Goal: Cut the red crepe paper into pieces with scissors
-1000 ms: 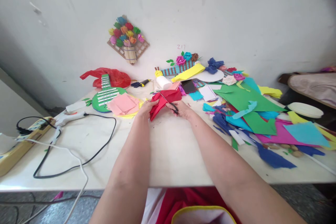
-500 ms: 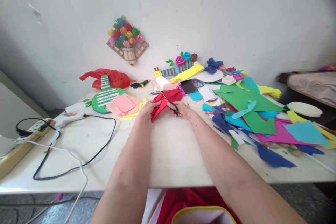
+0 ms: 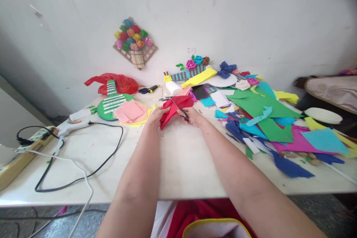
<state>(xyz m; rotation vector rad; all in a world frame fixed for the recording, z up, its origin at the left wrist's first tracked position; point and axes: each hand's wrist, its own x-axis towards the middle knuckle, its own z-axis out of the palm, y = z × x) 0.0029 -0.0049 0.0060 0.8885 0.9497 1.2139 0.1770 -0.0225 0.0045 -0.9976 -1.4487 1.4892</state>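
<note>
Red paper [image 3: 182, 101] is held above the white table [image 3: 184, 163], near the middle of the view. My left hand [image 3: 157, 116] grips its left side between closed fingers. In my right hand [image 3: 194, 116] are scissors [image 3: 183, 113] with black handles, their blades lying across the red paper and pointing up and left. Pink paper squares [image 3: 130, 111] rest left of my left hand, overlapping a green round piece with white strips [image 3: 114, 105]. Behind the red paper stands a white roll [image 3: 173, 88].
A hot glue gun [image 3: 73, 127] with a looped black cable and a power strip [image 3: 26, 156] are at the left. Coloured paper and scraps [image 3: 267, 108] cover the right side. A red plastic bag [image 3: 125, 83] and yellow-black scissors [image 3: 149, 89] lie at the back.
The scissors have tilted very slightly over the red paper. Both hands keep nearly the same place and the same hold.
</note>
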